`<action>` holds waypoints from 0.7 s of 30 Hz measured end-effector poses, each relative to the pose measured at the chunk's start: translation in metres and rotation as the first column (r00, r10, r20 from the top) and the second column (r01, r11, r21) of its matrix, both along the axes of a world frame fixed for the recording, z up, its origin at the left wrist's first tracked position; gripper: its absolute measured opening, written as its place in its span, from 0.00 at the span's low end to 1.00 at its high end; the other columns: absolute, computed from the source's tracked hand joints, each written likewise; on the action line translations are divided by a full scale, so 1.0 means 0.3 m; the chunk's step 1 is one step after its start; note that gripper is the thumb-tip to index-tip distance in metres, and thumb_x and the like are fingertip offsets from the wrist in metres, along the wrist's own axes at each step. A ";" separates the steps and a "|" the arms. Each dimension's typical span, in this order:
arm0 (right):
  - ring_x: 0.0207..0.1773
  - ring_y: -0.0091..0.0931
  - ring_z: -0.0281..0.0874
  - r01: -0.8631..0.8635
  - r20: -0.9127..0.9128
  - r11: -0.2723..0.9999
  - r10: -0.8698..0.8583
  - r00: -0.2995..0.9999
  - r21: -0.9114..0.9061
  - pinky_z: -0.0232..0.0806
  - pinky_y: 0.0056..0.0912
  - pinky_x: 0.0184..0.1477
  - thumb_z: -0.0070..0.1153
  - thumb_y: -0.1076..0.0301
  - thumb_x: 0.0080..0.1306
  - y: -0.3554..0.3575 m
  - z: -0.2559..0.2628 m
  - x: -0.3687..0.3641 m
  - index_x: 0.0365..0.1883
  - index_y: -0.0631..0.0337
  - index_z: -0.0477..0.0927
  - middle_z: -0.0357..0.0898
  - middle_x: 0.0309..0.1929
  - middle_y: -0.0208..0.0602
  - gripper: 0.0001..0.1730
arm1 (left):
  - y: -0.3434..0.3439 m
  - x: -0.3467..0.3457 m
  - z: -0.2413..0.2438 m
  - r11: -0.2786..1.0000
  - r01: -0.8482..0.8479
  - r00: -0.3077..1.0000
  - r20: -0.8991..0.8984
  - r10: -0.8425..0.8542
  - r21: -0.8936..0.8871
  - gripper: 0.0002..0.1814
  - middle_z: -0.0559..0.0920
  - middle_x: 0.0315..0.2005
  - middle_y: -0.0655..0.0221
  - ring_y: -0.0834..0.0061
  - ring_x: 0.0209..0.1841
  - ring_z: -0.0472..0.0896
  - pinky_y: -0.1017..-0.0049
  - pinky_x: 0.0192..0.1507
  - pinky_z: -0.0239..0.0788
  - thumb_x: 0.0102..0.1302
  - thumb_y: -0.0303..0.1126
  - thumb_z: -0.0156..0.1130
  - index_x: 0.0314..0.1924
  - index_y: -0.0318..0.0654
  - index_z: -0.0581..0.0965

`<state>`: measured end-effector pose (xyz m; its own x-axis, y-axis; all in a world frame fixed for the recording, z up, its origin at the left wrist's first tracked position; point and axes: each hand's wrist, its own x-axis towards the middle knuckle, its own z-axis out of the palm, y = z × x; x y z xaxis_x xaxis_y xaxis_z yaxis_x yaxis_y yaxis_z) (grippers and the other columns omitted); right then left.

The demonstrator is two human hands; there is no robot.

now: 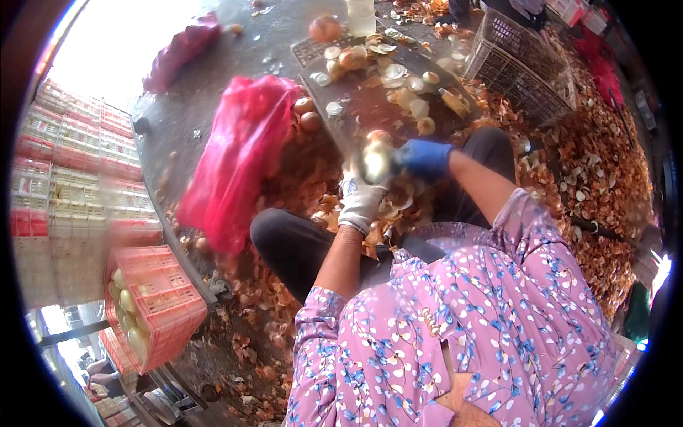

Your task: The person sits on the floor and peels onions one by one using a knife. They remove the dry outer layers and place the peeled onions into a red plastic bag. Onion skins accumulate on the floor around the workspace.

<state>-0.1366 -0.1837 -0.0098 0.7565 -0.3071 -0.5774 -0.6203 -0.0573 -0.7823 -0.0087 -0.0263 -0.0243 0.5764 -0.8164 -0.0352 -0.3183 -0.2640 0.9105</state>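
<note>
A pale peeled onion (pixel 376 159) is in my left hand (pixel 363 200), which wears a white glove. My right hand (pixel 426 159), in a blue glove, is against the onion's right side. Its fingers are blurred, and I cannot tell whether they hold a tool. Just beyond the onion is another onion (pixel 379 136) with brownish skin. In front of me a low work surface (pixel 355 115) bears cut onion ends, loose peel and several onions, among them a peeled one (pixel 426 126). Unpeeled onions (pixel 308 121) lie beside its left edge.
A pink mesh sack (pixel 240 155) stands at left; another sack (pixel 184 50) lies farther off. Onion skins (pixel 603 187) cover the floor. A plastic crate (pixel 520 66) is at far right. Stacked crates (pixel 80 192) and a salmon crate (pixel 165 299) of peeled onions stand left.
</note>
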 end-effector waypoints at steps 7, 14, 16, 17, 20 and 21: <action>0.25 0.21 0.69 0.286 0.169 0.938 -0.255 0.952 -0.197 0.65 0.26 0.28 0.54 0.47 0.67 0.170 0.062 -0.033 0.40 0.60 0.83 0.75 0.23 0.30 0.22 | 0.049 0.026 -0.007 0.972 -0.146 0.652 -0.757 -0.046 -0.185 0.35 0.74 0.55 0.62 0.69 0.54 0.76 0.74 0.55 0.73 0.55 0.18 0.67 0.63 0.32 0.65; 0.26 0.16 0.71 0.421 0.317 0.907 -0.409 0.856 0.033 0.65 0.21 0.27 0.61 0.47 0.64 0.209 0.117 -0.006 0.40 0.60 0.82 0.78 0.28 0.27 0.23 | 0.069 0.068 0.060 0.933 0.209 0.629 -0.691 -0.358 -0.294 0.53 0.73 0.56 0.59 0.66 0.58 0.74 0.69 0.59 0.69 0.43 0.27 0.76 0.69 0.31 0.58; 0.25 0.16 0.71 0.403 0.342 0.915 -0.390 0.855 0.036 0.65 0.20 0.25 0.60 0.50 0.65 0.197 0.106 -0.002 0.39 0.63 0.81 0.78 0.27 0.27 0.21 | 0.074 0.075 0.102 0.912 0.254 0.613 -0.676 -0.409 -0.322 0.53 0.72 0.57 0.58 0.66 0.58 0.74 0.69 0.59 0.67 0.43 0.27 0.75 0.69 0.31 0.58; 0.25 0.15 0.71 0.411 0.313 0.908 -0.416 0.854 0.086 0.65 0.20 0.25 0.59 0.51 0.66 0.190 0.105 -0.004 0.39 0.63 0.81 0.78 0.27 0.27 0.20 | 0.073 0.075 0.107 0.900 0.277 0.603 -0.668 -0.435 -0.337 0.53 0.72 0.57 0.58 0.66 0.58 0.73 0.69 0.60 0.67 0.43 0.27 0.75 0.69 0.32 0.58; 0.26 0.14 0.70 0.472 0.181 0.836 -0.529 0.829 0.278 0.64 0.21 0.26 0.56 0.55 0.68 0.186 0.168 0.009 0.38 0.61 0.81 0.77 0.27 0.25 0.16 | 0.090 0.075 0.080 0.904 0.180 0.474 -0.770 -0.426 -0.389 0.51 0.72 0.58 0.58 0.65 0.58 0.74 0.68 0.60 0.67 0.44 0.25 0.73 0.70 0.33 0.58; 0.26 0.14 0.70 0.480 0.274 0.850 -0.525 0.806 0.217 0.64 0.21 0.26 0.56 0.56 0.69 0.175 0.143 -0.007 0.38 0.62 0.81 0.77 0.27 0.24 0.16 | 0.081 0.063 0.084 0.898 0.152 0.426 -0.793 -0.436 -0.412 0.51 0.72 0.58 0.58 0.65 0.58 0.74 0.69 0.60 0.67 0.45 0.25 0.72 0.70 0.33 0.58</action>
